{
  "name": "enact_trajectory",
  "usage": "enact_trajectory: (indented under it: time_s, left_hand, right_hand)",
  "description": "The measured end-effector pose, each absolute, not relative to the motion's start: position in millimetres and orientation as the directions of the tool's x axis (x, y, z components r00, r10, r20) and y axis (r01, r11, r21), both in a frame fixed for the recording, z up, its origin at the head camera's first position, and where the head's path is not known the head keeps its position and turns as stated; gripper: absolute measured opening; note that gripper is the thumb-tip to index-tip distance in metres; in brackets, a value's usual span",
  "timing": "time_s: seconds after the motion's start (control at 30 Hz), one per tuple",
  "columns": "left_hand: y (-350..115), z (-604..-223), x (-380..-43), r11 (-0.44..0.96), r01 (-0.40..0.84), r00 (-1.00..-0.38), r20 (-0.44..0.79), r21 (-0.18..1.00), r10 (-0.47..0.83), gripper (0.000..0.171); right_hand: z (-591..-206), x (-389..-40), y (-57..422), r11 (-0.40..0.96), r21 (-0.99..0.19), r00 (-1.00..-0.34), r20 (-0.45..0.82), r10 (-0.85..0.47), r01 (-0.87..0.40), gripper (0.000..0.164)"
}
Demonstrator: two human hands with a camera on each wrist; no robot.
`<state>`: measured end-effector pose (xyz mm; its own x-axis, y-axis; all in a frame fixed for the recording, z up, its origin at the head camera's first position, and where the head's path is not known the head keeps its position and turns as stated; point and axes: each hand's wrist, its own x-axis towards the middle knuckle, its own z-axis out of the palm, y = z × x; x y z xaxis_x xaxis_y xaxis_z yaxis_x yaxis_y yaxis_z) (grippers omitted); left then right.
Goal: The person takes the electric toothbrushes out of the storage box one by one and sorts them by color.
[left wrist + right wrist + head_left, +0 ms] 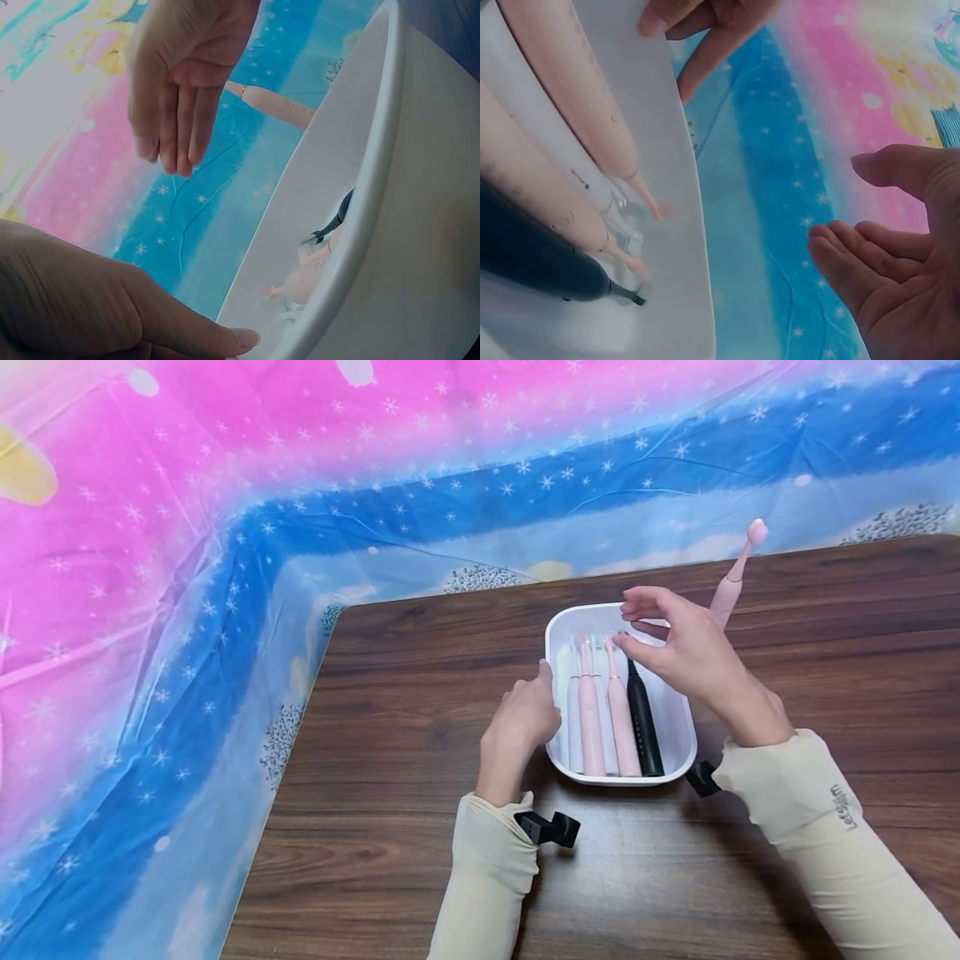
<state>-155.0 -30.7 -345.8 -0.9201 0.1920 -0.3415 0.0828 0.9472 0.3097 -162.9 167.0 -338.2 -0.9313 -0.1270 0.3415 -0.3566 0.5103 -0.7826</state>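
In the head view, a white plastic tray (678, 735) holds several electric toothbrushes side by side, heads toward the back. Among them are a pink toothbrush (592, 731), a second pink toothbrush (622, 727) and a black toothbrush (643, 718) on the right. My left hand (522, 714) grips the tray's left wall, its thumb over the rim in the left wrist view. Above the tray's back right corner, my right hand (686, 647) hovers with relaxed fingers and nothing in them. Behind it rises another pink toothbrush (735, 581), its lower end hidden by the hand.
A dark wooden table (375, 735) carries the tray. Its left edge (281, 768) and back edge meet a pink and blue cloth (420, 510) with snowflakes. Black wrist mounts (551, 829) stick out from both cream sleeves near the tray's front.
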Motion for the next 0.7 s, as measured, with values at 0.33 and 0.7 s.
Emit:
enact_trajectory:
  time_s: [0.33,0.7]
  left_hand:
    - [-30.9,-346.2,-154.7,0.946,0.08,-0.92,-0.341,0.315,0.191,0.065]
    - [-30.9,-346.8,-154.8,0.946,0.084,-0.924,-0.33,0.314,0.192,0.065]
  right_hand:
    - [-348.0,-167.8,158.7,0.559,-0.789,-0.966,0.208,-0.15,-0.257,0.051]
    - [-355.8,-173.5,153.3,0.559,-0.807,-0.976,0.101,-0.191,-0.192,0.052]
